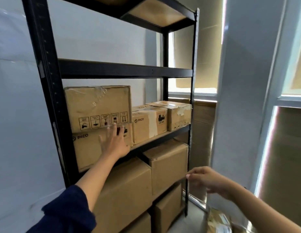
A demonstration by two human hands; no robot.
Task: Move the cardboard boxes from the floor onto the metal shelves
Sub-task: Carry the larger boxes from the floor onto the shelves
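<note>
Left hand: the left hand [114,143] is flat and open, fingers spread, palm pressed on the front face of the lower box [89,148] in the left stack, fingertips reaching the bottom edge of the upper box [97,107]. It grips nothing.
Right hand: the right hand [207,179] hangs in the air by the rack's front right post [191,105], fingers loosely curled, holding nothing.
Key relation: the stack lies straight ahead of the left palm, so a push would run back into the shelf; the left hand is clearly the nearer one.
Boxes: two more boxes [149,126] sit beside the stack on the middle shelf [163,137], and larger plain ones [168,165] fill the levels below.
Materials: brown corrugated card, glossy clear tape on the seams, printed handling symbols; black metal frame with fibreboard decks.
Still on the floor: something tape-wrapped and brown at bottom right [218,221], too blurred to be sure.
Judgement: looks like squaring-up, with the upper shelves free.
</note>
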